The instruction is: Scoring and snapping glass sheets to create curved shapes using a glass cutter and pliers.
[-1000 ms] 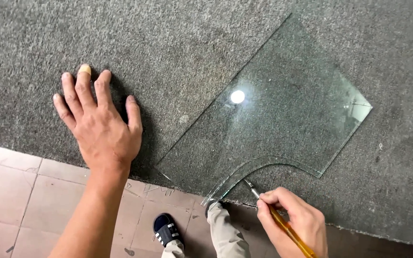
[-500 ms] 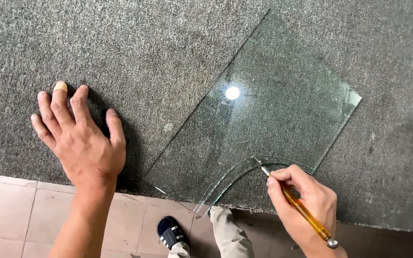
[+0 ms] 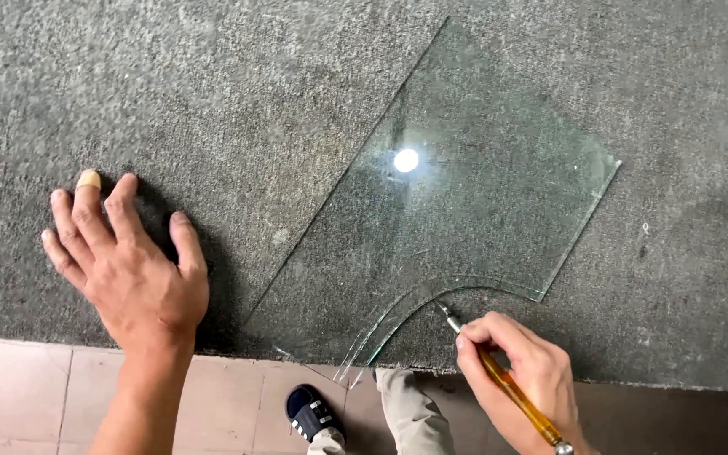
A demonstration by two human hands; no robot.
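Our right hand (image 3: 526,371) grips the cutter (image 3: 499,377) at the glass (image 3: 465,202); left (image 3: 128,270) lies flat, empty. Uneven pressure could crack the curve astray.

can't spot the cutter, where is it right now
In the head view, the cutter is at the lower right, held in the right hand, its tip at the curved edge of the glass.

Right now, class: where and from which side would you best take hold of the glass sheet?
Probably grip the glass sheet by its long straight left edge, coming from the left hand's side. That edge lies open on the grey carpet, away from the curved cut and thin sliver near the right hand.
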